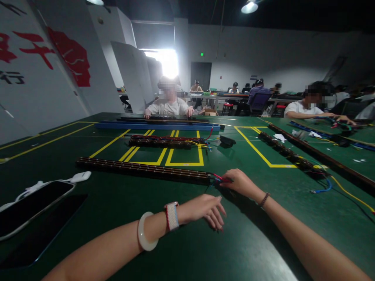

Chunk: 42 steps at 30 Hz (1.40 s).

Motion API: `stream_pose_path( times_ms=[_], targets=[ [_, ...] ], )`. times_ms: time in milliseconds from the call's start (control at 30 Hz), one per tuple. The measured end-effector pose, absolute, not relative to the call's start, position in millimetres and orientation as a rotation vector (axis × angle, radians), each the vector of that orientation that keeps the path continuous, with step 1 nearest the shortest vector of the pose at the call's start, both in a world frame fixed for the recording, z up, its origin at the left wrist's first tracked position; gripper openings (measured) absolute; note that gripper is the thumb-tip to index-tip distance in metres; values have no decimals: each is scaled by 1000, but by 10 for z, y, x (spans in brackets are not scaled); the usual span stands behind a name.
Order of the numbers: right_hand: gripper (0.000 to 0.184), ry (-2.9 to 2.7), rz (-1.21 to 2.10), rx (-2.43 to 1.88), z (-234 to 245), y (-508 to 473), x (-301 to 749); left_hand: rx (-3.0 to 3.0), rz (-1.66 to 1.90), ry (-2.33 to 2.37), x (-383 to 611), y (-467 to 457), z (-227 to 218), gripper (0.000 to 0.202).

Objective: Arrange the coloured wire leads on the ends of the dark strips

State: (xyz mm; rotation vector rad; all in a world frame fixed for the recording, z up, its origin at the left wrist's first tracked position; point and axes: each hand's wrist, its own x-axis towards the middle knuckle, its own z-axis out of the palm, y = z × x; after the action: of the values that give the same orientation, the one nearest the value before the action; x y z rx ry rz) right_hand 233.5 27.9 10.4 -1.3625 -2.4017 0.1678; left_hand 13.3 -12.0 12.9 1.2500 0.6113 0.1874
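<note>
A long dark strip [140, 168] lies across the green table [117, 203] in front of me, with red and blue wires [219, 178] coming out of its right end. My right hand [240, 182] pinches those wires at the strip's end. My left hand [205, 210] hovers just below and left of it, fingers curled downward and loosely apart, holding nothing I can see. A white bangle and a striped band sit on my left wrist.
A phone [32, 207] with a white cable lies at the left. A second strip with wires [164, 141] and a blue rail [158, 126] lie farther back. More strips [287, 152] run along the right. People sit at the table's far side and right.
</note>
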Motion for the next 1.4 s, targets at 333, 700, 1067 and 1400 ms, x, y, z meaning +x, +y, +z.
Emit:
stream_pose_path(
  times_ms=[333, 700, 1067, 1400],
  targets=[
    [15, -2610, -527, -1180, 22, 6, 2136, 761, 567, 676, 649, -69, -3, 45],
    [20, -2648, -520, -1110, 88, -145, 2024, 635, 839, 657, 663, -68, -84, 24],
    [30, -2581, -39, -1345, 267, -103, 2174, 732, 800, 659, 655, -61, -97, 34],
    [22, -2240, 312, -1420, 29, 130, 2337, 817, 697, 698, 597, -73, -84, 43]
  ],
)
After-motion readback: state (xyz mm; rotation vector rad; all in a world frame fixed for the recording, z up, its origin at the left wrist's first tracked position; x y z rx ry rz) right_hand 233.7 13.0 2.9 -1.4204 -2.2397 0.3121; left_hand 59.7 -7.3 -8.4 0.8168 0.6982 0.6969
